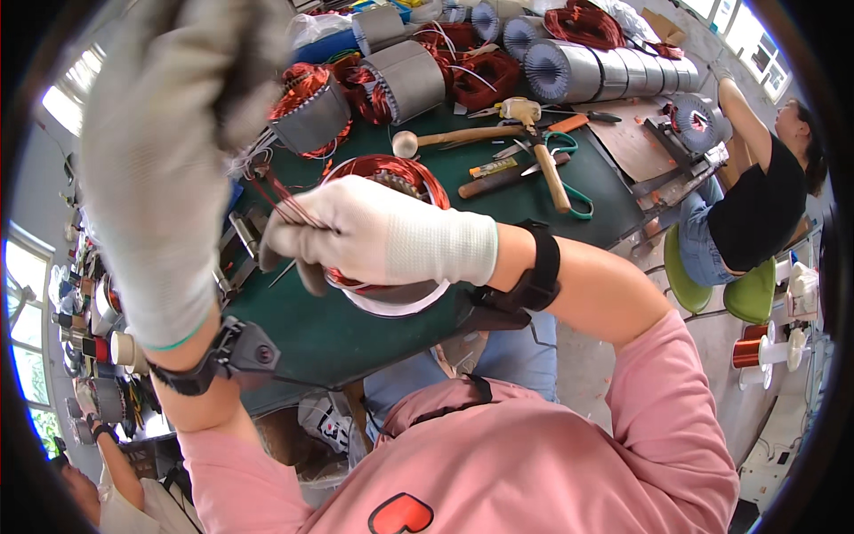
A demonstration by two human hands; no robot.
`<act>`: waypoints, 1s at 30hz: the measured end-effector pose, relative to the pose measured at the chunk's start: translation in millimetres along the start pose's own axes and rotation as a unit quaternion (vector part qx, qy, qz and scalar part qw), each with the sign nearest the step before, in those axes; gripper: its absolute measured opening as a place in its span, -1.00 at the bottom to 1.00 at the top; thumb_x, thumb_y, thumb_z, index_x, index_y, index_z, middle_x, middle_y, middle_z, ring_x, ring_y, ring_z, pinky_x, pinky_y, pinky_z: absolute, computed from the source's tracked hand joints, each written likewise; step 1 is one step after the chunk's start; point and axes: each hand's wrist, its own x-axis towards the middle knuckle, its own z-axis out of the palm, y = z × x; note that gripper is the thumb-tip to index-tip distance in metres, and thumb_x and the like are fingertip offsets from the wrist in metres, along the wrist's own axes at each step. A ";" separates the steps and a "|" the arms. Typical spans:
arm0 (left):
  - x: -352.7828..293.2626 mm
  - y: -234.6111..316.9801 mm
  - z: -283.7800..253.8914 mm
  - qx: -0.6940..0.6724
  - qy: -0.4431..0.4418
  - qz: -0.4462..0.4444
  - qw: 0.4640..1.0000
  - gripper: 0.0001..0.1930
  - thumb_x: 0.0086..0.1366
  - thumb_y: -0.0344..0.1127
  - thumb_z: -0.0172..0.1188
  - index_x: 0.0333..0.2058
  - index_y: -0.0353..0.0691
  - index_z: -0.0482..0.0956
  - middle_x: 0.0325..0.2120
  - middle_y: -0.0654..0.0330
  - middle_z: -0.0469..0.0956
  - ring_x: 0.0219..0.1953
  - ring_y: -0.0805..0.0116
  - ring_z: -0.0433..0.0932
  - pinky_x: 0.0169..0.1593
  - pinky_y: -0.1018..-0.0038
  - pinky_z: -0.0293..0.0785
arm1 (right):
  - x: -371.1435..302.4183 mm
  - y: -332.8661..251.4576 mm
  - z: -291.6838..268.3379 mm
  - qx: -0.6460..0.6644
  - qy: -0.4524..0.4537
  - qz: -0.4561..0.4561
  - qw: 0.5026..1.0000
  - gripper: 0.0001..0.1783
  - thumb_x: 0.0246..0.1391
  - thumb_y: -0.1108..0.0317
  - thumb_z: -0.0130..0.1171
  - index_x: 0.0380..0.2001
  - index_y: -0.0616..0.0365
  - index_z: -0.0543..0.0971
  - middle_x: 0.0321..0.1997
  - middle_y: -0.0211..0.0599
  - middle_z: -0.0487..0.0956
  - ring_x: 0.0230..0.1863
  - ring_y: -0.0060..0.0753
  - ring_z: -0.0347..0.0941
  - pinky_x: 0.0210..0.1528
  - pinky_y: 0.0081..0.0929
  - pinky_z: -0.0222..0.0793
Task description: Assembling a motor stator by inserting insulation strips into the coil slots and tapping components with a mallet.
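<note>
On the green bench in front of me stands a motor stator (431, 185) with red enamelled copper windings and a pale lower rim. In a white knit glove, my right hand (360, 227) reaches across it and hides much of its middle. Its fingers are closed around thin red wires (283, 198) that stick out to the left, past the stator's edge. My left hand (169, 151), gloved too, is raised close to the camera at upper left. Its fingers are smeared by motion, and whatever they may hold cannot be made out.
A mallet (463, 137), a hammer (551, 173), green-handled scissors (578, 200) and other tools lie right of the stator. Wound stators (311, 111) and a long silver core stack (605, 71) line the bench's back. One person (752, 196) works at right, another (133, 481) at lower left.
</note>
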 end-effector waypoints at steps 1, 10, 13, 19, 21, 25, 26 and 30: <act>-1.7 -8.1 -8.9 0.192 0.086 0.088 0.974 -0.59 0.29 -0.60 0.23 0.11 -0.24 0.60 -0.15 0.20 0.63 -0.27 0.45 0.61 -0.21 0.57 0.54 | -0.7 1.7 -6.0 0.218 0.000 0.011 0.976 -0.81 0.33 0.41 0.07 -0.14 0.27 0.60 -0.31 -0.36 0.66 -0.40 -0.49 0.58 -0.22 -0.51 0.48; -88.7 -53.0 -11.3 -0.170 0.021 -0.334 0.927 -0.72 0.47 -0.34 0.12 0.05 -0.32 0.63 -0.06 0.16 0.66 -0.06 0.40 0.61 0.01 0.47 0.51 | -102.1 8.4 -221.9 0.457 0.482 -0.173 0.728 -0.72 0.52 0.28 -0.17 -0.12 0.22 0.50 -0.62 -0.60 0.27 -0.63 -0.63 0.20 -0.31 -0.42 0.44; -129.9 -45.4 9.9 -0.067 -0.085 -0.249 0.962 -0.78 0.42 -0.42 0.10 -0.03 -0.32 0.61 -0.14 0.12 0.65 -0.10 0.40 0.60 0.02 0.44 0.49 | -163.3 17.9 -211.3 0.394 0.557 -0.131 0.720 -0.65 0.48 0.30 -0.13 -0.31 0.24 0.56 -0.58 -0.44 0.44 -0.57 -0.45 0.34 -0.18 -0.35 0.48; -142.6 -25.6 57.0 0.010 -0.116 -0.007 0.993 -0.13 0.10 0.39 0.36 0.13 -0.28 0.54 0.11 -0.04 0.52 0.25 -0.16 0.43 0.33 -0.01 0.27 | -189.4 46.8 -59.9 -0.117 0.333 0.273 0.895 -0.71 0.37 0.32 -0.01 -0.31 0.28 0.61 -0.44 -0.27 0.55 -0.36 -0.38 0.50 -0.10 -0.25 0.44; -139.1 -21.7 70.2 -0.020 -0.127 0.016 0.992 -0.16 -0.07 0.17 0.54 0.12 -0.24 0.54 0.07 0.04 0.55 0.24 -0.11 0.45 0.31 -0.06 0.27 | -184.7 60.6 -38.2 -0.220 0.167 0.260 0.925 -0.81 0.26 0.36 0.11 -0.25 0.24 0.65 -0.34 -0.18 0.59 -0.24 -0.22 0.56 -0.08 -0.21 0.45; -138.5 -20.6 79.7 -0.088 -0.152 -0.013 0.984 -0.33 -0.24 -0.09 0.63 -0.08 -0.18 0.65 -0.18 0.15 0.64 0.05 0.07 0.60 0.37 -0.07 0.26 | -187.9 86.7 -44.9 -0.343 0.232 0.213 0.885 -0.82 0.17 0.49 0.18 -0.16 0.24 0.65 -0.21 -0.08 0.62 -0.13 -0.04 0.58 -0.01 -0.26 0.48; -139.3 -20.3 79.8 -0.103 -0.152 -0.038 0.982 -0.37 -0.24 -0.08 0.64 -0.13 -0.16 0.67 -0.23 0.15 0.63 0.01 0.10 0.61 0.37 -0.08 0.27 | -191.4 92.0 -48.3 -0.319 0.329 0.307 0.834 -0.82 0.19 0.52 0.16 -0.15 0.25 0.64 -0.19 -0.08 0.62 -0.12 -0.05 0.58 -0.01 -0.30 0.48; -140.4 -16.9 82.8 -0.130 -0.120 -0.053 0.983 -0.41 -0.23 -0.08 0.65 -0.17 -0.14 0.67 -0.27 0.15 0.63 -0.02 0.11 0.61 0.37 -0.07 0.27 | -212.9 101.1 -25.6 -0.273 0.327 0.278 0.861 -0.83 0.19 0.58 0.11 -0.17 0.31 0.62 -0.19 -0.09 0.61 -0.16 -0.06 0.57 -0.05 -0.34 0.47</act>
